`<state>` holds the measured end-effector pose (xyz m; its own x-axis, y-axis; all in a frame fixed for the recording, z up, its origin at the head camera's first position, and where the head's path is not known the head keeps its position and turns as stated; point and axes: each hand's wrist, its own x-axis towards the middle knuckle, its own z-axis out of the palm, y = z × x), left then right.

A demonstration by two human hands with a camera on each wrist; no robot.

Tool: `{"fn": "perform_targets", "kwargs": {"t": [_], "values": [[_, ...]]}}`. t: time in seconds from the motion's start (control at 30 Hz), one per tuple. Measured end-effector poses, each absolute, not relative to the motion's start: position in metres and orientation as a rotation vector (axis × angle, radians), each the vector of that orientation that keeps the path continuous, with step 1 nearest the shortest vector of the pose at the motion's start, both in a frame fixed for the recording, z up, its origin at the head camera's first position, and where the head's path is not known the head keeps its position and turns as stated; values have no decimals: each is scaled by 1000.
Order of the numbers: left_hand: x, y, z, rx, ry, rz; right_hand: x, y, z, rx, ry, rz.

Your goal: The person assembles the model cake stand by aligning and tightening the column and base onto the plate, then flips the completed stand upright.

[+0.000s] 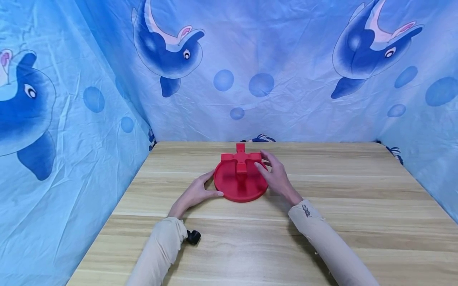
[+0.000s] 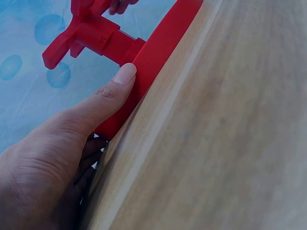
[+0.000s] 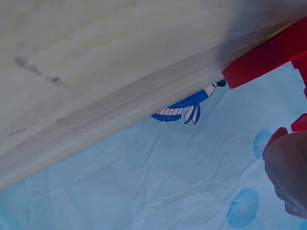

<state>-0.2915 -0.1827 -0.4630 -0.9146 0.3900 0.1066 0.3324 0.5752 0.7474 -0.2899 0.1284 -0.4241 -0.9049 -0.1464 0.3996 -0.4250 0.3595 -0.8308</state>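
Observation:
A red round tray-like base (image 1: 229,186) with a raised rim lies on the wooden table. From its middle rises a red post (image 2: 98,36) bearing a cross-shaped top (image 1: 241,157) with several blocky arms. My left hand (image 1: 196,192) holds the base at its left edge, the thumb (image 2: 125,74) against the rim and the other fingers round the far side, partly hidden. At the cross top's right arm is my right hand (image 1: 275,176), thumb and forefinger on either side of that arm's end. In the right wrist view this hand (image 3: 288,167) shows only partly.
The pale wooden table (image 1: 322,182) ends at a blue curtain (image 1: 293,115) printed with dolphins, which also hangs at both sides. A small black device (image 1: 193,237) sits at the left cuff. Both forearms wear beige sleeves (image 1: 157,250).

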Motion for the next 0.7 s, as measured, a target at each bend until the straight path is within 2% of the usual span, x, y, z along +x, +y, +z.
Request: {"fn": "perform_targets", "kwargs": {"t": [0.7], "values": [[-290, -183, -463, 586, 2723, 1252, -286, 130, -425, 547, -2267, 1539]]}}
